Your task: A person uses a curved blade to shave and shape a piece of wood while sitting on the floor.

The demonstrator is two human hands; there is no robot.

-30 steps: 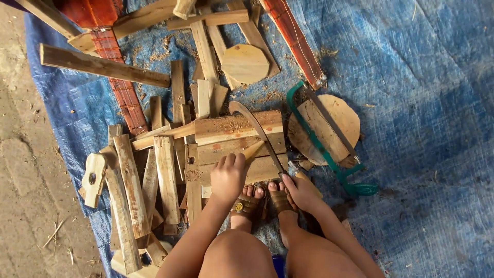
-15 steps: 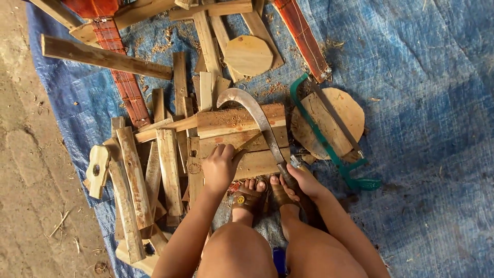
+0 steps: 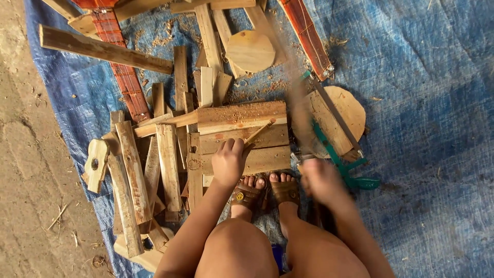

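My left hand (image 3: 229,162) pinches the lower end of a thin wooden stick (image 3: 259,132), which leans across a stack of flat wooden boards (image 3: 242,117) in front of my sandalled feet (image 3: 267,189). My right hand (image 3: 321,180), blurred by motion, grips the handle of a long curved blade (image 3: 301,116). The blade shows only as a blurred streak to the right of the boards, apart from the stick.
Many wooden offcuts (image 3: 134,164) lie on a blue tarp (image 3: 427,103). Two round wooden discs (image 3: 250,50) (image 3: 347,105), a green-handled saw (image 3: 342,162), red slatted strips (image 3: 123,77) and a long plank (image 3: 103,50) surround the boards. Bare dirt floor (image 3: 25,180) runs along the left.
The curved blade, first lying across the boards beside the stick, has swung up and to the right with my right hand. My left hand stays on the stick.
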